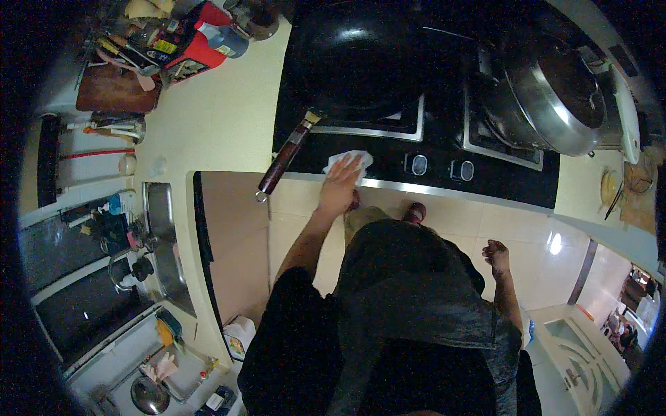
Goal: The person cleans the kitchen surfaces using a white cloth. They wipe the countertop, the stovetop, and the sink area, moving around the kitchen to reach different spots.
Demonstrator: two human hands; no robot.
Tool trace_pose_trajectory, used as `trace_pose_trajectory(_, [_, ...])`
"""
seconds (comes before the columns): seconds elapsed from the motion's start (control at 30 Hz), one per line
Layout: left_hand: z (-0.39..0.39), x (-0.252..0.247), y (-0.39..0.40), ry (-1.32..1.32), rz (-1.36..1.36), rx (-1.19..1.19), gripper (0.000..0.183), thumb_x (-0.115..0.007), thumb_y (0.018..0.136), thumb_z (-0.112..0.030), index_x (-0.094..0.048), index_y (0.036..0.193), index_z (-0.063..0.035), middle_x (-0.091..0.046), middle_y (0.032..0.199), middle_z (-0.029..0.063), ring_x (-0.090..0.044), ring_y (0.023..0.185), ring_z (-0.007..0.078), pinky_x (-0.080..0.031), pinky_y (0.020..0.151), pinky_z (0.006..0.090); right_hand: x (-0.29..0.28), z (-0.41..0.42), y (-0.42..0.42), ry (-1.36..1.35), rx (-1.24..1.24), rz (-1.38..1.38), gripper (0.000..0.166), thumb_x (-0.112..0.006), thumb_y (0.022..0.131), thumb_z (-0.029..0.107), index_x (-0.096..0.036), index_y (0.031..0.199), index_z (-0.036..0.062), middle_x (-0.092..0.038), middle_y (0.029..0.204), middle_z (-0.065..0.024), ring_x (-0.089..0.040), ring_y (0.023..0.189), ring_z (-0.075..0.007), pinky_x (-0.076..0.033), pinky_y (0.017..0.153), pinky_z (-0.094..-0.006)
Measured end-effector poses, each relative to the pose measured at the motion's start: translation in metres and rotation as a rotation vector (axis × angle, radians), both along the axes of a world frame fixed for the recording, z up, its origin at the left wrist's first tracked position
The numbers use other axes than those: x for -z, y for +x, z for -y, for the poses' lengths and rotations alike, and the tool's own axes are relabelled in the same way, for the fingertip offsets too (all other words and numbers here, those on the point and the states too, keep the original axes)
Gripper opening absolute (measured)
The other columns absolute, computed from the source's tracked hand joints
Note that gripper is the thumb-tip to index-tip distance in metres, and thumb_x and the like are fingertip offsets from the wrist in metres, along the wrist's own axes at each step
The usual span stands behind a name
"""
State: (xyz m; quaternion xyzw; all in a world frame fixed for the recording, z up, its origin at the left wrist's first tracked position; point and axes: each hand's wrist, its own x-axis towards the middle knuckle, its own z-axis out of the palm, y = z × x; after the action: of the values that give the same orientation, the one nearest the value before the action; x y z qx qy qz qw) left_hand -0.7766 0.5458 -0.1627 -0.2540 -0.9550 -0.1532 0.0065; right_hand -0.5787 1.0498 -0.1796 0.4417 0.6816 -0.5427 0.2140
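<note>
My left hand [341,182] presses flat with its fingers over a white cloth or tissue [364,158] at the front edge of the black gas stove [385,166]. To the left of that hand, the dark handle [281,166] of a wok lies across the stove's edge, its metal ring over the front. The large black wok [354,67] sits on the left burner. My right hand [496,256] hangs over the floor beside my body, fingers loosely curled, holding nothing. Two stove knobs [418,164] are right of the cloth.
A large steel pot [551,99] stands tilted in view on the right burner. A pale counter [218,104] at left bears bottles, a red container [208,52] and a brown cutting board [117,88]. A steel sink [166,244] is farther left. A pan lid [150,395] lies lower left.
</note>
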Motion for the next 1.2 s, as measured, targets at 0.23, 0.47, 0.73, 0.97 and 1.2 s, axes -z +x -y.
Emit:
trace_pose_trajectory(0.23, [0.135,0.004,-0.019,0.644,0.390,-0.168,0.033,-0.047,0.093,-0.011,-0.053,0.124,-0.0031,-0.045,0.140,0.0115,-0.039,0.131,0.0296,-0.030,0.109,0.0420,0.001,0.095,-0.019,-0.089,0.071,-0.070,0.034,-0.061,0.088,0.033,-0.058,0.109,0.0069,-0.064,0.080,-0.0046,-0.061,0.067,-0.0122,-0.043,0.056,-0.0235])
trace_pose_trajectory(0.47, [0.073,-0.005,-0.020,0.130,0.063,0.234,0.050,-0.066,0.080,-0.023,-0.054,0.124,-0.0050,-0.043,0.140,0.0122,-0.037,0.131,0.0326,-0.029,0.110,0.0468,0.000,0.220,-0.009,-0.103,0.103,-0.054,0.035,-0.063,0.087,0.034,-0.060,0.108,0.0065,-0.068,0.081,-0.0062,-0.064,0.067,-0.0150,-0.046,0.057,-0.0275])
trace_pose_trajectory(0.73, [0.079,-0.009,-0.017,0.107,-0.050,0.362,0.042,-0.056,0.088,-0.027,-0.055,0.124,-0.0049,-0.040,0.143,0.0102,-0.032,0.135,0.0293,-0.024,0.111,0.0454,0.002,0.243,0.035,-0.079,0.189,0.057,0.032,-0.063,0.087,0.032,-0.061,0.106,0.0069,-0.069,0.081,-0.0066,-0.064,0.064,-0.0155,-0.046,0.053,-0.0272])
trace_pose_trajectory(0.97, [0.198,-0.044,-0.048,0.192,0.144,0.138,0.041,-0.051,0.092,-0.026,-0.051,0.125,-0.0016,-0.038,0.145,0.0120,-0.034,0.134,0.0309,-0.028,0.109,0.0462,-0.003,0.231,0.003,-0.022,0.206,-0.052,0.030,-0.064,0.087,0.032,-0.061,0.105,0.0084,-0.067,0.079,-0.0058,-0.063,0.065,-0.0149,-0.045,0.054,-0.0255])
trace_pose_trajectory(1.2, [0.253,0.045,-0.093,0.651,0.118,-0.206,0.037,-0.047,0.093,-0.023,-0.050,0.125,-0.0041,-0.043,0.138,0.0189,-0.041,0.128,0.0347,-0.032,0.108,0.0431,-0.106,0.344,-0.127,-0.449,-0.027,-0.245,0.039,-0.061,0.091,0.029,-0.053,0.120,0.0033,-0.067,0.099,-0.0103,-0.065,0.080,-0.0167,-0.051,0.068,-0.0261])
